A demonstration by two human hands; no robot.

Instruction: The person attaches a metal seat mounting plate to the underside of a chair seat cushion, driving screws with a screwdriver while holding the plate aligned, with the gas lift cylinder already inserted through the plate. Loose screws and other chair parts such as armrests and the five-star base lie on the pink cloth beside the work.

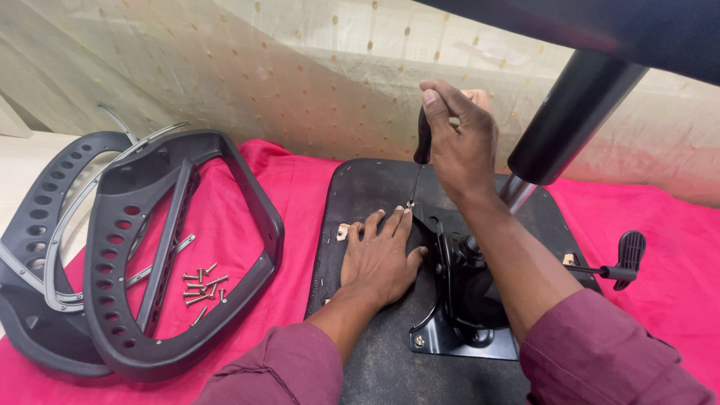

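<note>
My left hand [381, 253] lies flat, fingers spread, on the black underside of a chair seat [360, 187]. My right hand [459, 139] grips the dark handle of a screwdriver [421, 150] held upright. Its thin shaft points down at a screw [410, 203] just beyond my left fingertips. A black metal mechanism plate [459, 296] sits on the seat, under my right forearm. A chrome and black gas cylinder [559, 127] rises from it toward the upper right.
A black plastic backrest frame [180, 247] and a second perforated frame [41, 225] lie at the left on a pink cloth [285, 195]. Several loose screws [202, 286] rest inside the frame. A black lever handle [626, 259] sticks out at the right.
</note>
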